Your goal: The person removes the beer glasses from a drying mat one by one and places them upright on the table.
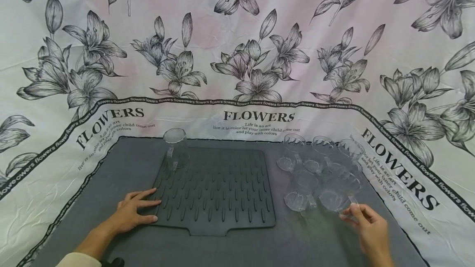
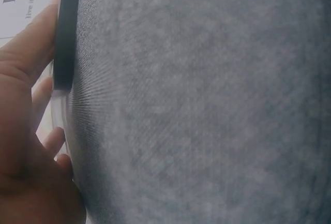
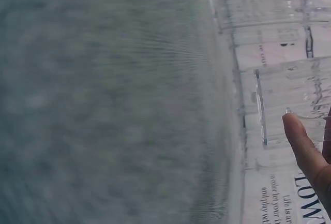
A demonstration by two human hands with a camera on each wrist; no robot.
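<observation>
My right hand [image 1: 371, 228] pinches the handle of a clear glass mug [image 1: 335, 197] at the front right of a mug group. In the right wrist view, the thumb [image 3: 299, 136] presses that handle, and the mug's base [image 3: 260, 110] looks slightly apart from the tabletop. My left hand [image 1: 130, 213] lies by the left edge of a dark ridged mat [image 1: 213, 230], its extended fingers touching that edge. The left wrist view shows the mat's edge [image 2: 64, 43] beside the thumb. Another clear mug [image 1: 176, 151] stands on the mat's far left corner.
Several more clear mugs [image 1: 301, 195] stand close together right of the mat, some overlapping in view. A grey cloth [image 1: 259, 248] covers the table. Behind and at the sides hangs a white flower-printed sheet [image 1: 259, 127]. A small black object [image 1: 118, 262] sits at the front left.
</observation>
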